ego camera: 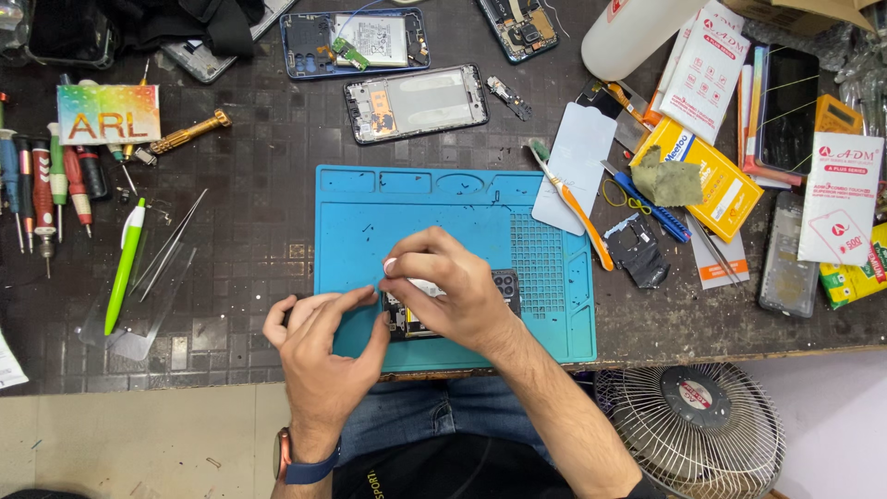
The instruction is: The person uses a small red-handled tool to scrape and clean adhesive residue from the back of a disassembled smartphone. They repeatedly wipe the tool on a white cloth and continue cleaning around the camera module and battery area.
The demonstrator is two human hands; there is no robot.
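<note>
An opened phone (442, 312), back cover off and internals exposed, lies on the blue work mat (370, 208) near the mat's front edge, its long axis running left to right across the view, with the dark camera block at its right end just clear of the knuckles. The right hand (448, 286) lies directly over the phone and covers most of it; thumb and forefinger are pressed together at its upper left corner, pinching something small and pale whose nature cannot be told. The left hand (319, 346) sits just left of the phone, at the mat's left front edge, fingers curled and gathered, tips touching or nearly touching the phone's left end; whether it grips a tool cannot be told. The right hand is the nearer, being on top of the phone; the left comes at it along the long axis from the left end. A watch on a dark band shows on the left wrist. Beyond the mat: a bare phone frame (416, 102) and a blue-rimmed open phone (356, 42) farther back, an orange-handled brush (573, 208) across the mat's right edge, a row of screwdrivers (46, 185) at far left, a green pen (125, 268), and a small fan (693, 425) below the bench at lower right.
</note>
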